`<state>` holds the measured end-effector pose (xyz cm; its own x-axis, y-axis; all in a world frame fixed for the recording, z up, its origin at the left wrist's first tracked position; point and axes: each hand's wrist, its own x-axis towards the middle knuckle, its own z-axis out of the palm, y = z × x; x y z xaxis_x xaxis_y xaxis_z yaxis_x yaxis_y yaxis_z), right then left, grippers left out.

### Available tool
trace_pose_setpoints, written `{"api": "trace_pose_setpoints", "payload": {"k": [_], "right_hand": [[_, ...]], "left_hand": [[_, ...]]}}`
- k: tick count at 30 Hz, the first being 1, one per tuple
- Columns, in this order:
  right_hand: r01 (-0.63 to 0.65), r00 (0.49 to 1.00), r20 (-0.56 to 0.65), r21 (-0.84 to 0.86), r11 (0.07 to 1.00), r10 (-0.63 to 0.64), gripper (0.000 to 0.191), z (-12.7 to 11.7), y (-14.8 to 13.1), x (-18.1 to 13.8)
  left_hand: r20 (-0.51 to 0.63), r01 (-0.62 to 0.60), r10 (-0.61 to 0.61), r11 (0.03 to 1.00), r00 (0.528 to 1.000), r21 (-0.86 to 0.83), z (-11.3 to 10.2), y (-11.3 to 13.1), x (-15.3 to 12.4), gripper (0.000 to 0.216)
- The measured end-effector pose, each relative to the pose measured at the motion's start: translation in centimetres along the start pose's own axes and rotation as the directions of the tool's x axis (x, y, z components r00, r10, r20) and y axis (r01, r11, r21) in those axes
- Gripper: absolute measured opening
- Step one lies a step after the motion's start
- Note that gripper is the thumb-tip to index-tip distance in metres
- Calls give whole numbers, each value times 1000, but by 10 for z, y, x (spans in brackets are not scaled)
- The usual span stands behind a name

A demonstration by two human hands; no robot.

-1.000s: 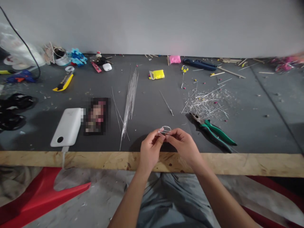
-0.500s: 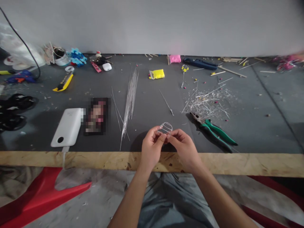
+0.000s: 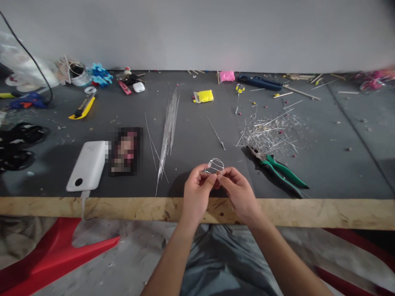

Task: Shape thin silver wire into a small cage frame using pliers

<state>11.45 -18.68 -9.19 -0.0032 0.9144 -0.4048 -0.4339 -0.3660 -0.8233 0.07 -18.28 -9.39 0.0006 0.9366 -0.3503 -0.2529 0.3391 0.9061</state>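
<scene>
Between my two hands, above the table's front edge, is a small round wire frame (image 3: 217, 159) with thin wires across it. My left hand (image 3: 199, 185) pinches its left and lower side with thumb and fingers. On the other side my right hand (image 3: 236, 187) pinches it low down, thumb close to the left thumb. The fingertips hide the frame's lower part. Beyond the hands lies a short wire piece (image 3: 217, 134) with a twisted end. Green-handled pliers (image 3: 277, 170) rest to the right, jaws pointing away and left.
A bundle of straight wires (image 3: 169, 127) lies left of centre; cut wire bits (image 3: 268, 131) are scattered at right. A white power bank (image 3: 88, 164) with a cable, a blurred-out dark object (image 3: 126, 150), a yellow cutter (image 3: 83, 106) and a yellow packet (image 3: 203, 96) also lie on the table.
Almost nothing differs. Both hands keep their grip on the wire frame, which has shifted very slightly.
</scene>
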Motion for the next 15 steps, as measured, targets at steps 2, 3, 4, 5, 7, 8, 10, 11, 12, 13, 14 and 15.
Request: {"api": "trace_pose_setpoints", "payload": {"k": [2, 3, 4, 5, 7, 8, 10, 11, 12, 13, 14, 15], "right_hand": [[-11, 1000, 4, 15, 1000, 11, 8, 0, 0, 0], [-15, 1000, 6, 21, 1000, 15, 8, 0, 0, 0], [-19, 1000, 7, 24, 1000, 19, 8, 1, -1, 0], [-25, 1000, 9, 23, 999, 25, 9, 1, -2, -1], [-42, 999, 10, 5, 999, 42, 9, 0, -3, -1], [-50, 999, 10, -7, 999, 51, 8, 0, -3, -1], [-61, 998, 10, -25, 998, 62, 8, -2, -2, -1], [-62, 998, 10, -28, 998, 62, 8, -2, -2, -2], [-59, 998, 9, -28, 998, 60, 8, -3, -1, -2], [-56, 998, 6, -27, 998, 56, 8, -4, 0, -2], [-52, 999, 2, -26, 998, 52, 9, -4, 0, -2], [-47, 999, -4, -25, 999, 47, 9, -4, 1, -1]], "left_hand": [[-12, -19, 19, 1000, 1000, 12, 0, -1, -1, 28], [-24, -30, 31, 999, 999, 11, 1, -2, -1, 26], [-39, -44, 45, 999, 998, 8, 1, -2, -2, 24], [-53, -59, 59, 998, 997, 5, 1, -3, -2, 21], [-65, -81, 81, 997, 995, 5, 1, -2, -3, 15], [-62, -85, 86, 996, 994, 11, 1, -2, -3, 13], [-46, -80, 81, 996, 996, 30, 0, 0, -4, 11], [-40, -72, 74, 997, 996, 39, -1, 1, -4, 11], [-38, -64, 66, 997, 997, 47, -1, 1, -4, 11], [-39, -57, 59, 997, 998, 55, -2, 2, -4, 11], [-43, -51, 53, 997, 998, 60, -3, 3, -5, 11], [-46, -46, 49, 997, 998, 66, -4, 3, -5, 12]]}}
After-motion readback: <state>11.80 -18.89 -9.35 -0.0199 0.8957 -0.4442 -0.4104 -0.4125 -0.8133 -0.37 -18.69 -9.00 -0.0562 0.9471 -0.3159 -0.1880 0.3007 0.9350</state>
